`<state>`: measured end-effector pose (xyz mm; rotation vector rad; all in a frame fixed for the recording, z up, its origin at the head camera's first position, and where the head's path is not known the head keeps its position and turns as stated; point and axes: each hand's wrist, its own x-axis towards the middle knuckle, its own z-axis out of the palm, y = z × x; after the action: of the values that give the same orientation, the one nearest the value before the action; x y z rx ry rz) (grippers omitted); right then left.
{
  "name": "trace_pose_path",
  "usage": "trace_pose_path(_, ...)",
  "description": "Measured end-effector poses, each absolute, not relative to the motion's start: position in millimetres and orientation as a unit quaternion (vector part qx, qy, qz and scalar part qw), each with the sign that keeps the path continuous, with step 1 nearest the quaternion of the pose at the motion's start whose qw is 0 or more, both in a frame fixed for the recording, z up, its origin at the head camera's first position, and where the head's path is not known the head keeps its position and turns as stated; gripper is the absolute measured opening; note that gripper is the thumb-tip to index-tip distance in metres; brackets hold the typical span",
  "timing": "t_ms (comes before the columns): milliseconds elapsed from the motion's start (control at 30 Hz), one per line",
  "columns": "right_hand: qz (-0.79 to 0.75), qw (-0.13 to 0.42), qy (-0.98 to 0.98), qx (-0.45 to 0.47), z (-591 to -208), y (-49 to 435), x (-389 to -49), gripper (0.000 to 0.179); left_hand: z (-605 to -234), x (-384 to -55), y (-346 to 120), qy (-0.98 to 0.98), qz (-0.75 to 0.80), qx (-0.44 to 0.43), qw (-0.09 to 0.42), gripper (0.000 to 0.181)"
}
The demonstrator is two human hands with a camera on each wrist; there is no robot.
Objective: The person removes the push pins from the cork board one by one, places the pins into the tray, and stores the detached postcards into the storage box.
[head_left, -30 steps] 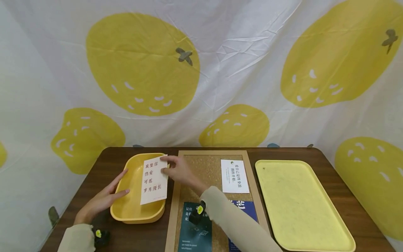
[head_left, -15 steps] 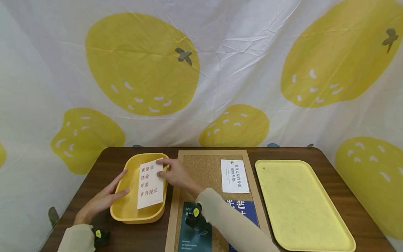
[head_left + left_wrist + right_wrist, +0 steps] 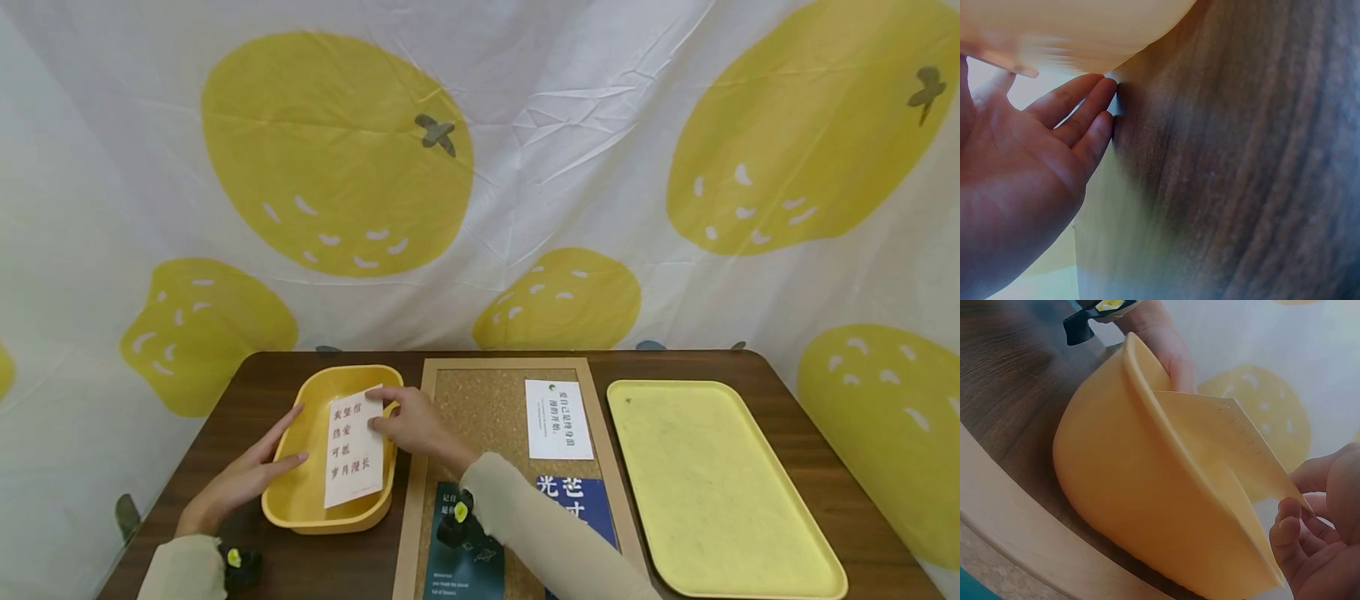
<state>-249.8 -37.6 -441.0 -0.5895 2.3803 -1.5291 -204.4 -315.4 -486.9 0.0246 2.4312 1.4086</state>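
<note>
A white card (image 3: 354, 446) with reddish-brown Chinese characters tilts inside a yellow plastic tub (image 3: 288, 500), its lower part below the rim. My right hand (image 3: 408, 421) pinches the card's upper right edge between thumb and fingers. In the right wrist view, the card's back (image 3: 1200, 419) shows above the tub's rim, and the right hand (image 3: 1322, 531) holds its corner. My left hand (image 3: 251, 467) holds the tub's left rim, thumb over the edge. The left wrist view shows this hand's other fingers (image 3: 1072, 100) extended along the tub's outer wall.
A wood-framed cork board (image 3: 480, 408) lies right of the tub. On it are a white card (image 3: 558, 421), a dark green card (image 3: 457, 567) and a blue card (image 3: 592, 500), partly under my right arm. A pale yellow tray (image 3: 720, 483) lies farther right.
My right hand has moved the card slightly left and lower, down into the tub. More of the blue card shows beside my right sleeve. The left hand has stayed put.
</note>
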Motion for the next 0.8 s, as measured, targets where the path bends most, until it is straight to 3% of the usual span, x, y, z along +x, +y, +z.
trace_pose_path(267, -0.532, 0.136, 0.813, -0.193, -445.8, -41.8, -246.5, 0.04, -487.0, -202.8, -313.5, 0.853, 0.495, 0.003, 0.169, 0.09)
trace_pose_path(800, -0.487, 0.101, 0.839, -0.221, -446.8, -50.8, -246.7, 0.041, -484.9, -203.0, -314.3, 0.851, 0.496, 0.007, 0.173, 0.089)
